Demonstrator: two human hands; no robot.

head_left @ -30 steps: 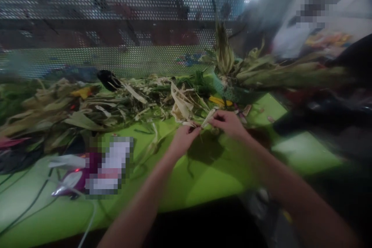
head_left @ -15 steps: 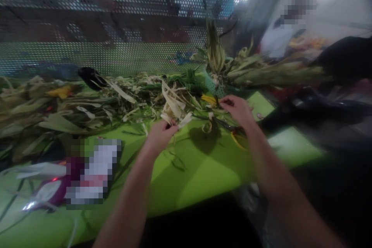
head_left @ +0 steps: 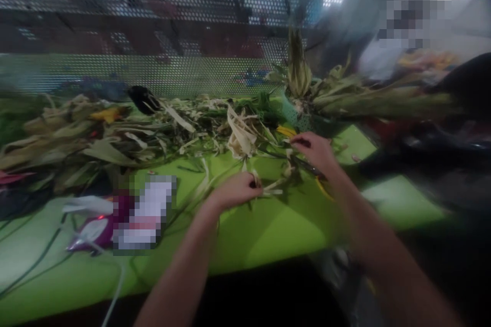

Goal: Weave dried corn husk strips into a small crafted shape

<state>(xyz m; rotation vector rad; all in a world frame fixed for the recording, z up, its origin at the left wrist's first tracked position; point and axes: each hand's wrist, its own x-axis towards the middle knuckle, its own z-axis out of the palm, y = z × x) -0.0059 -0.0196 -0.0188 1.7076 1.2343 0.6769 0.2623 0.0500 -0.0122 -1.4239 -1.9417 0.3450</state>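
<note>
My left hand (head_left: 233, 191) is closed in a pinch on a pale strip of dried corn husk (head_left: 273, 186) lying on the green table (head_left: 268, 230). My right hand (head_left: 316, 152) reaches further back and to the right, its fingers curled on a thin dark stem-like thing (head_left: 307, 166) that I cannot make out, beside a yellow piece (head_left: 286, 131). A bunch of pale curled husks (head_left: 241, 135) lies just behind both hands.
A long heap of husks and leaves (head_left: 95, 138) covers the back of the table in front of a perforated metal screen (head_left: 153, 36). A purple-and-white device (head_left: 95, 227) with cables sits at the left. A teal basket (head_left: 303, 120) of corn stands at the back right; a person is beyond.
My left hand came down and toward me with a husk strip, from the pale bunch to the table top. My right hand stayed near the yellow piece.
</note>
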